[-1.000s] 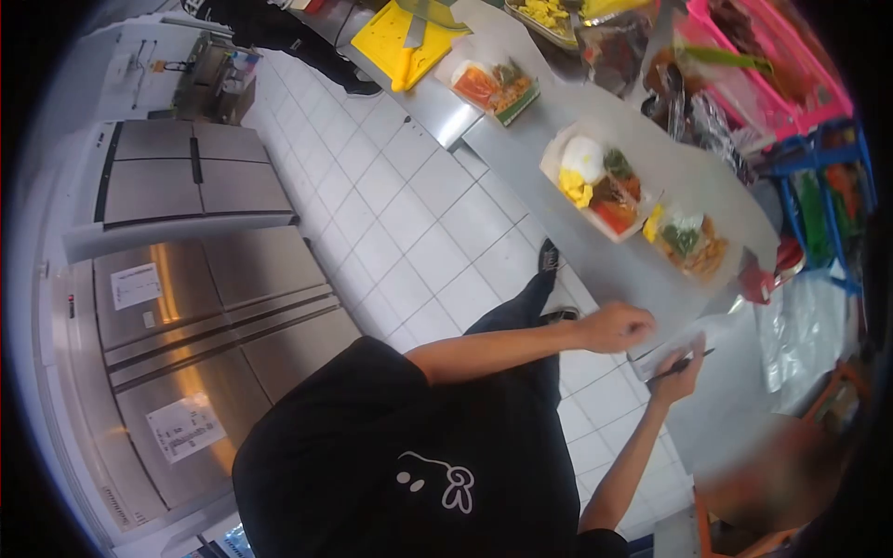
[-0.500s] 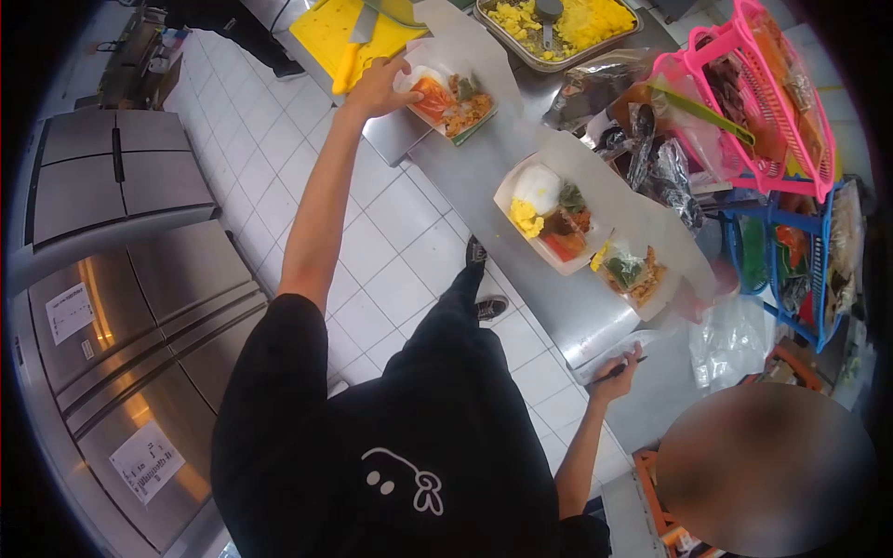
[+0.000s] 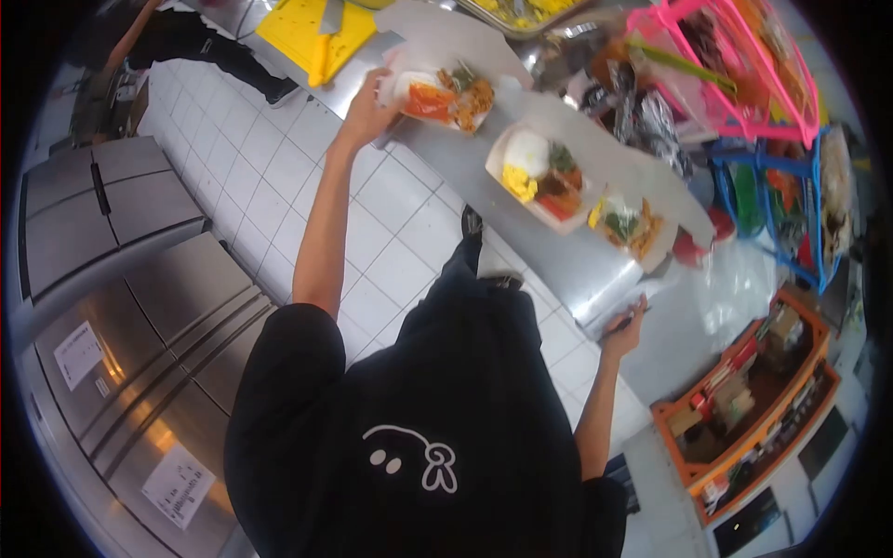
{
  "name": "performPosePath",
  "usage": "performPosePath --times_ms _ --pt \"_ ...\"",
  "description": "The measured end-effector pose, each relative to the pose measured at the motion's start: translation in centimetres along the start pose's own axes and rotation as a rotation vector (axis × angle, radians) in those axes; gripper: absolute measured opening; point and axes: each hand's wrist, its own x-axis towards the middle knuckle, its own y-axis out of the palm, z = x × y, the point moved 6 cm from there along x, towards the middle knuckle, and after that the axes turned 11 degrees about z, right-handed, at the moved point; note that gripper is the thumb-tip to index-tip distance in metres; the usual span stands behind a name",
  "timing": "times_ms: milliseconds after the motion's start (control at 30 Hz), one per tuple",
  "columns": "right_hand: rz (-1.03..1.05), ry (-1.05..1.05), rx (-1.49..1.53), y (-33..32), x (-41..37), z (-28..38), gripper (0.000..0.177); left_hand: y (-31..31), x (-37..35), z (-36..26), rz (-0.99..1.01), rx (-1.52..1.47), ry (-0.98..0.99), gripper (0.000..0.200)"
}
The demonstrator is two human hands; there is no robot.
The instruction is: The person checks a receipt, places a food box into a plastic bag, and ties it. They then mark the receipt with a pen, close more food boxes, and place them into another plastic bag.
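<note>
My left hand [image 3: 370,113] is at the left side of a paper food box [image 3: 406,91], fingers along its edge and thumb near the corner. Inside it are orange-red strips, greens and browned bits. My right hand [image 3: 629,330] is closed around a dark pen [image 3: 618,325], low over the steel counter's front edge. Between my hands stand two more filled items: a box with white rice [image 3: 526,152] and yellow scrambled egg [image 3: 518,183], and a smaller portion [image 3: 631,226] on paper beside it.
A yellow cutting board [image 3: 290,37] with a knife [image 3: 323,51] lies at the far left. An egg tray [image 3: 535,28] stands behind. Pink [image 3: 807,79] and blue [image 3: 820,228] baskets hold packets. An orange crate [image 3: 672,445] is at the right; another person's legs [image 3: 237,67] show upper left.
My view has shifted and turned. My left hand has slid along the box to its near left side. The right hand still holds the pen, and the orange crate shows more fully.
</note>
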Motion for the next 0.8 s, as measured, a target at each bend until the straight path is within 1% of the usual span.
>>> performPosePath --times_ms 33,67,100,133,167,200,233,267,300,333,400,433,467,500,533,600,633,667,733,767,800 --pt "0.031 0.028 0.052 0.4 0.0 -0.6 0.044 -0.1 -1.0 -0.7 -0.17 0.031 0.118 0.04" --pt "0.059 0.064 0.097 0.4 -0.4 -1.5 0.053 -0.2 -2.6 -2.3 -0.337 0.14 0.161 0.033" --pt "0.224 0.251 0.065 -0.5 0.2 0.0 0.064 -0.1 -4.3 -4.8 -0.5 0.243 0.214 0.026" --pt "0.296 0.323 0.082 -0.5 0.3 -0.3 0.061 2.1 -5.7 -7.5 -0.444 0.214 0.232 0.026" --pt "0.132 0.01 0.06 -0.7 0.9 0.0 0.056 5.0 -8.0 -10.2 -0.351 0.018 0.269 0.021" --pt "0.22 0.226 0.204 -0.8 1.1 -0.2 0.055 8.5 -10.1 -12.7 -0.243 -0.19 0.286 0.016" --pt "0.189 0.109 0.102 -1.4 1.3 -0.1 0.055 13.5 -12.2 -15.9 0.04 -0.204 0.31 0.017" --pt "0.19 0.154 0.16 -1.9 1.1 -0.9 0.054 18.7 -14.7 -18.6 0.318 -0.216 0.34 0.018" --pt "0.337 0.268 0.164 -3.3 1.6 0.3 0.052 24.5 -17.0 -20.4 0.585 -0.261 0.368 0.02" --pt "0.263 0.125 0.168 -3.8 1.7 0.3 0.051 29.7 -19.4 -21.8 0.829 -0.282 0.399 0.022" --pt "0.26 0.128 0.201 -4.1 1.4 -1.2 0.05 37.5 -22.1 -23.1 0.757 -0.037 0.732 0.038" --pt "0.279 0.102 0.239 -3.9 1.0 -1.8 0.049 40.1 -22.7 -23.5 0.776 -0.024 0.733 0.038" --pt "0.287 0.064 0.278 -3.7 1.5 -2.1 0.048 42.4 -22.4 -24.0 0.751 0.073 0.748 0.049" --pt "0.297 0.063 0.279 -4.0 1.7 -1.5 0.043 43.5 -21.8 -24.3 0.714 0.169 0.769 0.062" --pt "0.284 0.064 0.294 -4.3 2.0 -1.7 0.043 44.1 -21.2 -25.2 0.718 0.188 0.777 0.062" --pt "0.285 0.062 0.327 -4.5 1.6 -1.5 0.039 45.0 -21.2 -25.3 0.756 0.42 0.703 0.082" --pt "0.23 0.018 0.397 -5.3 1.5 -1.0 0.032 45.2 -21.2 -25.2 0.752 0.441 0.703 0.082" --pt "0.216 0.009 0.414 -4.9 1.2 -2.0 0.032 45.3 -21.0 -25.2 0.748 0.427 0.693 0.086" --pt "-0.008 0.03 0.463 -5.7 0.1 -3.1 0.03 45.2 -21.0 -25.4 0.75 0.431 0.683 0.09" --pt "-0.015 -0.011 0.422 -5.8 -0.9 -3.0 0.023 45.2 -21.0 -25.5 0.748 0.435 0.67 0.092" --pt "-0.023 -0.013 0.435 -5.9 -1.7 -2.3 0.023 45.3 -20.8 -25.8 0.743 0.438 0.656 0.095"
